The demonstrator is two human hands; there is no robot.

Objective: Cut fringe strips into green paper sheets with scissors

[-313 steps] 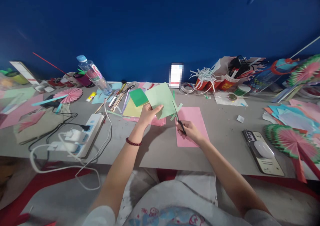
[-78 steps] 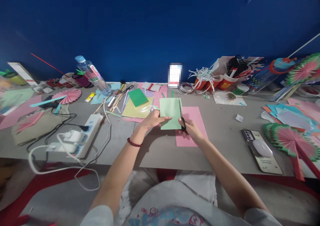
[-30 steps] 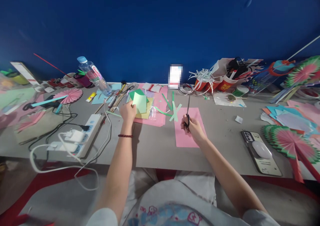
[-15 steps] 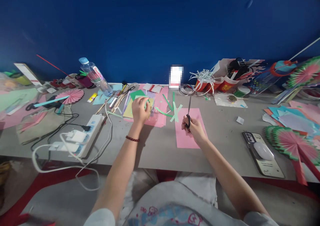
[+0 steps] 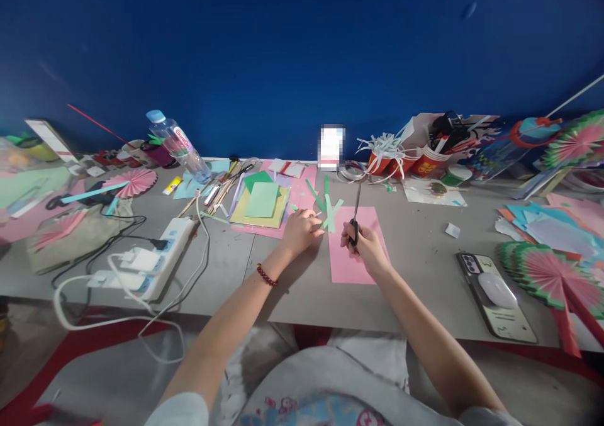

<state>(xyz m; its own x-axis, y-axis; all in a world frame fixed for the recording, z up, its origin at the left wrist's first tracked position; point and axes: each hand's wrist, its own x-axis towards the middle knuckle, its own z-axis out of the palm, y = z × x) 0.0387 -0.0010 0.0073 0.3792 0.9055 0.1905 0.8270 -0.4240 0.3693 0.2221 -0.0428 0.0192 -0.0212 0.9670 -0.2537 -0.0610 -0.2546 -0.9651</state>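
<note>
My left hand [image 5: 302, 231], with a dark red bead bracelet [image 5: 267, 275] on its wrist, hovers low or rests over the loose green paper strips [image 5: 334, 215]. Its fingers are bent and apart, and part of one darker strip is hidden beneath it. In my right hand [image 5: 364, 242] is a pair of scissors [image 5: 357, 209], blades pointing away from me. That hand is over a pink paper sheet [image 5: 353, 272]. To the left, light green paper [image 5: 262, 199] lies on a yellow sheet [image 5: 240, 212].
At left stand a power strip [image 5: 167, 259] with cables and a tilted water bottle [image 5: 182, 146]. Red paper cups [image 5: 429, 162] line the back. On the right are a phone [image 5: 493, 319] with a white mouse [image 5: 497, 289] on it, and pleated paper fans [image 5: 542, 272].
My left hand has moved right and nearer to me, from the stacked paper to the green strips, uncovering the light green paper. My right hand with the scissors has barely moved.
</note>
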